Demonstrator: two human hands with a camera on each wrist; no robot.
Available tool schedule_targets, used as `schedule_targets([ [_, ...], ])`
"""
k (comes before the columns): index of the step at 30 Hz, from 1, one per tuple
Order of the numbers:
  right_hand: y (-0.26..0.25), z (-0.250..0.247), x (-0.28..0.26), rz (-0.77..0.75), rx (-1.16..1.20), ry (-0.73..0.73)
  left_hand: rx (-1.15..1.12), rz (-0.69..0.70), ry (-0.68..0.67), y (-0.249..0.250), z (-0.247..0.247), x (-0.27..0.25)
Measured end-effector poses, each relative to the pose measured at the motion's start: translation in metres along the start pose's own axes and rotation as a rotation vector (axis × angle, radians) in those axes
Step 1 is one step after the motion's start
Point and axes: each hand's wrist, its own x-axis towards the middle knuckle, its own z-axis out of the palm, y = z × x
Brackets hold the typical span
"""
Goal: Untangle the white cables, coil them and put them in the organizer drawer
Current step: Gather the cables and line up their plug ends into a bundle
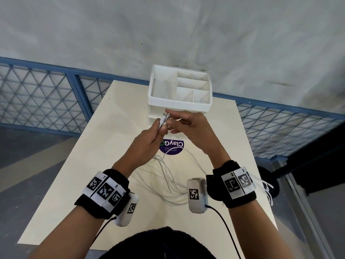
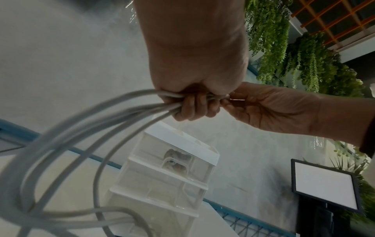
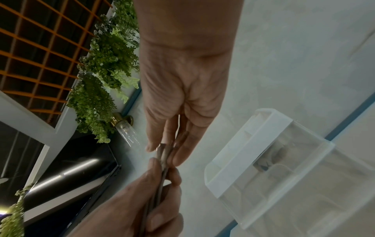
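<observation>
My left hand (image 1: 161,128) is held above the table and grips a bundle of white cables (image 1: 169,177) in its fist. Their plug ends (image 1: 165,116) stick up out of the fist. Thumb and fingers of my right hand (image 1: 170,118) pinch those plug ends from the right. In the left wrist view several strands of the white cables (image 2: 97,128) leave the left hand (image 2: 194,105) and loop down. The right wrist view shows the right hand (image 3: 162,149) around the cable tips (image 3: 162,154), above the left hand (image 3: 146,200). The white organizer (image 1: 179,104) stands just behind both hands.
The organizer has open compartments on top and clear drawers (image 2: 162,181) below; something coiled lies in the top drawer (image 2: 176,160). A purple round sticker (image 1: 172,149) is on the cream table (image 1: 74,193). A blue mesh railing (image 1: 46,94) runs behind the table.
</observation>
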Motion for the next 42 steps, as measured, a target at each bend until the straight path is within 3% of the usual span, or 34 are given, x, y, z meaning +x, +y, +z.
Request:
schedule_targets([
  [13,0.003,0.002,0.007,-0.029,-0.003,0.04,-0.105,0.003,-0.065,0.001,0.002,0.002],
  [18,0.001,0.001,0.008,-0.018,-0.024,0.017,-0.04,0.044,-0.108,0.003,0.0,0.004],
  [24,-0.006,-0.018,0.005,-0.005,0.072,-0.213,-0.235,-0.002,-0.048,0.007,-0.003,0.008],
  [29,-0.001,-0.013,0.01,-0.042,0.031,-0.168,-0.25,0.028,-0.187,0.014,-0.003,0.007],
  [33,0.002,-0.011,0.009,-0.054,-0.051,-0.192,-0.163,0.039,-0.186,0.021,-0.006,0.007],
  [42,0.003,-0.012,0.018,-0.084,-0.196,-0.183,-0.254,-0.077,-0.384,0.01,-0.008,0.017],
])
